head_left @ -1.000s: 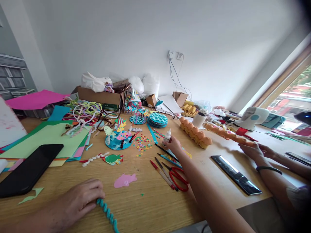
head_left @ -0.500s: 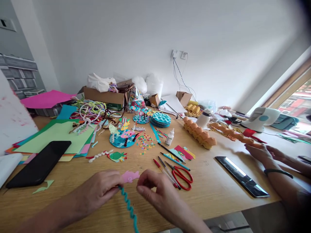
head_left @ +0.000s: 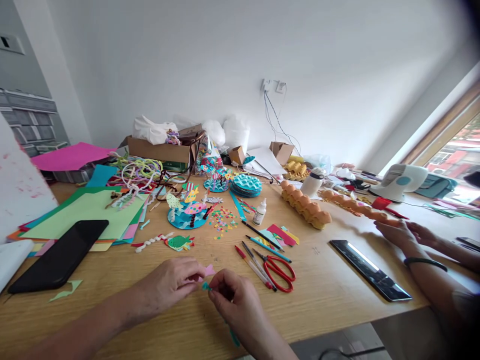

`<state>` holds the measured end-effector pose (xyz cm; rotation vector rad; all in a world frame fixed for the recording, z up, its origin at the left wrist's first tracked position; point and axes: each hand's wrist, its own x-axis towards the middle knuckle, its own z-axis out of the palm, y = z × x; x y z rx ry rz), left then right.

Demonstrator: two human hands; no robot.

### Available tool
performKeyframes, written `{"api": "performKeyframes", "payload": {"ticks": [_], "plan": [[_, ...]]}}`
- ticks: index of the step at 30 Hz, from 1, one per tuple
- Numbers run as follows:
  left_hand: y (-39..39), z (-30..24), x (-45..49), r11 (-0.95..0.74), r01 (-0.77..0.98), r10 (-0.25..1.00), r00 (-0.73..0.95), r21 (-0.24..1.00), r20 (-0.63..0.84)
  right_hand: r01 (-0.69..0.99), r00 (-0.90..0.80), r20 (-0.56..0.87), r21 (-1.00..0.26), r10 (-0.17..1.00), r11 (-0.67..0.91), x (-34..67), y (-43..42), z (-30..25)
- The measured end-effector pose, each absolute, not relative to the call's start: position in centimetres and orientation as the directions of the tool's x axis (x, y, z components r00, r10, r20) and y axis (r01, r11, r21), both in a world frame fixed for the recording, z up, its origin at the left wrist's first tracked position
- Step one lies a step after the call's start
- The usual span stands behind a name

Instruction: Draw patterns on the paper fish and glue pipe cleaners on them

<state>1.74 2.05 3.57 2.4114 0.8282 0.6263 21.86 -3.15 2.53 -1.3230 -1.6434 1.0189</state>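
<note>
Low over the front of the table, my left hand (head_left: 174,284) pinches a pink paper fish (head_left: 209,270), most of which its fingers cover. Beside it, my right hand (head_left: 240,305) is closed on a teal pipe cleaner (head_left: 234,338). One end of the pipe cleaner pokes out at my fingertips close to the fish, and the other hangs below the hand; its middle is hidden. A green paper fish (head_left: 179,243) with red fins lies just beyond my hands, joined by a white and red twisted pipe cleaner (head_left: 152,242).
Right of my hands lie red-handled scissors (head_left: 279,272) and pens. A glue bottle (head_left: 259,212), confetti (head_left: 222,221) and a blue base with paper fish (head_left: 180,220) stand further back. A phone (head_left: 60,257) is at left. At right, another person's hands (head_left: 401,235) hold an egg-carton strip (head_left: 360,207).
My right hand has taken hold of the teal pipe cleaner, which hung from my left hand before. My two hands have come closer together.
</note>
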Motion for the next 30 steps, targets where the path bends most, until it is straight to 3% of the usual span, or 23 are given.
{"api": "performKeyframes", "payload": {"ticks": [9, 19, 30], "plan": [[4.2, 1.6, -0.3, -0.650, 0.538, 0.718, 0.666, 0.537, 0.202, 0.498, -0.089, 0.195, -0.840, 0.977, 0.213, 23.1, -2.2, 0.9], [3.7, 0.2, -0.3, -0.649, 0.567, 0.733, 0.644, 0.507, 0.219, 0.537, -0.073, 0.162, -0.825, 0.984, 0.176, 22.9, -1.5, 1.4], [3.6, 0.7, -0.6, -0.621, 0.521, 0.748, 0.616, 0.585, 0.246, 0.525, -0.033, 0.156, -0.838, 0.987, 0.150, 22.4, -2.1, 1.7]]}}
